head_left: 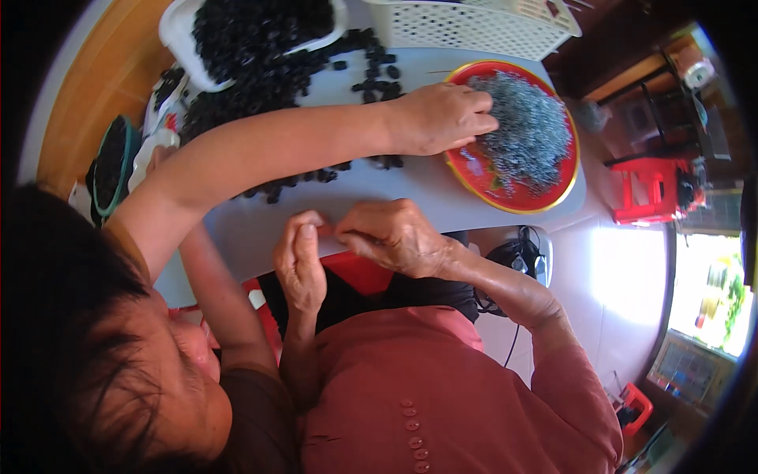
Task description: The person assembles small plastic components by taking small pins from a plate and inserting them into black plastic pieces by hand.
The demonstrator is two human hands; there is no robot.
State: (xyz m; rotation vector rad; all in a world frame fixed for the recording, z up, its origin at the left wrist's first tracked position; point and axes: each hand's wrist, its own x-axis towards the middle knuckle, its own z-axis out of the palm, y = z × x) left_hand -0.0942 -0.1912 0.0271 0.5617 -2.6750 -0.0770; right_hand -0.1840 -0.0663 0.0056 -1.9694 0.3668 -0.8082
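Observation:
My left hand (302, 267) is raised at the table's near edge, thumb pressed against its bent fingers. Just to its right, my right hand (401, 237) curls toward it with its fingers closed. Whatever they pinch, if anything, is too small or hidden to make out. Beyond my hands lie many small black plastic parts (272, 88), heaped and scattered over the grey table (367, 180). A round red tray (521, 204) with a yellow rim holds a heap of thin silvery metal pieces (525, 130). A co-worker's hand (446, 118) reaches across from the left to this heap.
The co-worker's forearm (260, 154) crosses above the black parts. A white tub (183, 39) of black parts stands at the far left, a white perforated basket (474, 30) at the back. A green-rimmed container (118, 170) is at left. Red stools (643, 189) stand on the right.

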